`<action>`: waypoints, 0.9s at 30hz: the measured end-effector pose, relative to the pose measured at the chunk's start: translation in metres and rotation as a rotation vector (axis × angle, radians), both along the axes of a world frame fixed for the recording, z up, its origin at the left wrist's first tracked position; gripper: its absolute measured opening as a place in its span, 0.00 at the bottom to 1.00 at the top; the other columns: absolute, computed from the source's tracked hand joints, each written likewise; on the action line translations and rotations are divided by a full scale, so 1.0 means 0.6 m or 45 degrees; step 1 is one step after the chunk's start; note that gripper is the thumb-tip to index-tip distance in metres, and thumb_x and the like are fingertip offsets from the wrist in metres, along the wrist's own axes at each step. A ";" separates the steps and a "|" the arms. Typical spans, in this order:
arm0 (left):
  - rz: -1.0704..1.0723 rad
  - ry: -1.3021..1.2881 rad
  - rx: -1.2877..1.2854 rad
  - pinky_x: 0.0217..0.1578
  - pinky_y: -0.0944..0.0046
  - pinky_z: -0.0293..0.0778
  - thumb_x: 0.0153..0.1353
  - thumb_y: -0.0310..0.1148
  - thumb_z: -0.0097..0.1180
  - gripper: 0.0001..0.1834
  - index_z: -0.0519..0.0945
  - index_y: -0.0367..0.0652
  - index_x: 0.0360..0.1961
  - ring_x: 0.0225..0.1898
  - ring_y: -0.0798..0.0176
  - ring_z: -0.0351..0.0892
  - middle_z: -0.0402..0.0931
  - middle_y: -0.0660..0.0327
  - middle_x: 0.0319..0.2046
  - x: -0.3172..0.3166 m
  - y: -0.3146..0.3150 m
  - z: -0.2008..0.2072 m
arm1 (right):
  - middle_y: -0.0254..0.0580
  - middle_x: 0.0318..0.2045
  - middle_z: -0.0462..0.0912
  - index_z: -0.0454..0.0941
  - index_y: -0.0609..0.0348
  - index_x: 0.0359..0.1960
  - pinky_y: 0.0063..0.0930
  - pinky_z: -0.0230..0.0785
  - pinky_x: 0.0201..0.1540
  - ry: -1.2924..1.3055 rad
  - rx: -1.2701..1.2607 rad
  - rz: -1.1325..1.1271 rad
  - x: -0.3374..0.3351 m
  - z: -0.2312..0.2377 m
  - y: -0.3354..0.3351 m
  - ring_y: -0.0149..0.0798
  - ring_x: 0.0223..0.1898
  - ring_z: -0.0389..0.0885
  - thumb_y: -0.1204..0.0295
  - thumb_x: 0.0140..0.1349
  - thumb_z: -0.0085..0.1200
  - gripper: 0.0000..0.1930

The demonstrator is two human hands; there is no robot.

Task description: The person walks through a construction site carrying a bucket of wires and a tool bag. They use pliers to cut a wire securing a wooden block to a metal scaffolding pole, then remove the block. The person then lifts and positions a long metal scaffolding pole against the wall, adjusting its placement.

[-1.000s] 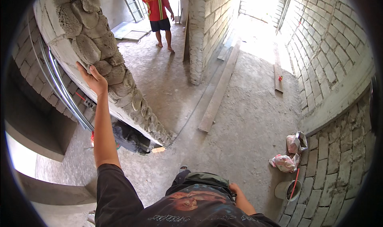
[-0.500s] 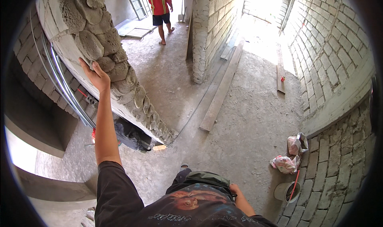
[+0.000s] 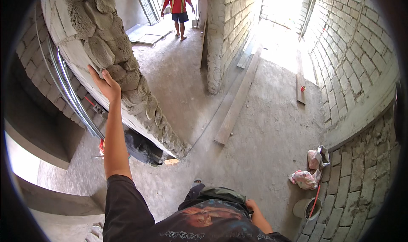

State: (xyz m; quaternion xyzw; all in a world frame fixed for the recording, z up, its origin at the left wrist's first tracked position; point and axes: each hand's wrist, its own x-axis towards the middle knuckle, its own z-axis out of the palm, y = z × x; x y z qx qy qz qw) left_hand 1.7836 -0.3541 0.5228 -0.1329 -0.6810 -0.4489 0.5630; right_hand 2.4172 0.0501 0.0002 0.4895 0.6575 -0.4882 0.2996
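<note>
The left hand [image 3: 107, 85] is held open, fingers extended and thumb spread, against the near, smooth side of the mortar-lumped wall [image 3: 128, 78] on the left; the arm is stretched out, probably so that the wall's edge can be met by the palm. The right hand [image 3: 251, 205] is kept low at the waist, beside the green pouch [image 3: 221, 194]; whether anything is gripped there cannot be told. By the right wall, plastic bags [image 3: 305, 179] and a bucket [image 3: 300, 209] with a red stick are set close together, perhaps to be out of the way. A long plank [image 3: 239, 97] is laid lengthwise across the floor towards the far light.

Compared with the earlier frame, the co-worker [image 3: 178, 4] is seen slightly farther off, and the view is shifted a little, while the left hand is kept at about the same spot on the wall.
</note>
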 end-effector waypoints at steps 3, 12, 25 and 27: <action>-0.006 -0.005 -0.001 0.72 0.54 0.50 0.75 0.53 0.37 0.40 0.49 0.31 0.74 0.75 0.43 0.48 0.48 0.42 0.74 -0.002 -0.006 0.001 | 0.46 0.33 0.84 0.78 0.64 0.44 0.43 0.75 0.28 -0.036 -0.074 -0.131 -0.004 0.013 -0.005 0.44 0.27 0.82 0.59 0.70 0.50 0.18; -0.057 0.027 0.009 0.72 0.53 0.50 0.75 0.54 0.37 0.41 0.49 0.30 0.74 0.75 0.43 0.48 0.47 0.40 0.74 0.000 -0.001 0.003 | 0.58 0.45 0.85 0.82 0.69 0.47 0.45 0.75 0.44 -0.002 -0.019 -0.014 -0.006 0.014 -0.012 0.51 0.44 0.84 0.61 0.62 0.54 0.21; 0.035 0.030 -0.057 0.70 0.58 0.53 0.76 0.53 0.36 0.40 0.46 0.34 0.76 0.74 0.47 0.52 0.46 0.44 0.75 -0.005 -0.004 0.003 | 0.55 0.44 0.86 0.83 0.68 0.44 0.40 0.74 0.45 -0.021 -0.065 -0.078 0.014 -0.064 0.004 0.47 0.45 0.84 0.63 0.59 0.60 0.19; 0.053 0.027 -0.066 0.70 0.58 0.53 0.76 0.53 0.36 0.40 0.46 0.34 0.76 0.75 0.47 0.51 0.46 0.45 0.76 -0.005 -0.007 0.001 | 0.56 0.44 0.85 0.83 0.68 0.43 0.40 0.74 0.45 0.031 -0.007 -0.005 0.014 -0.058 0.000 0.48 0.45 0.85 0.62 0.59 0.59 0.19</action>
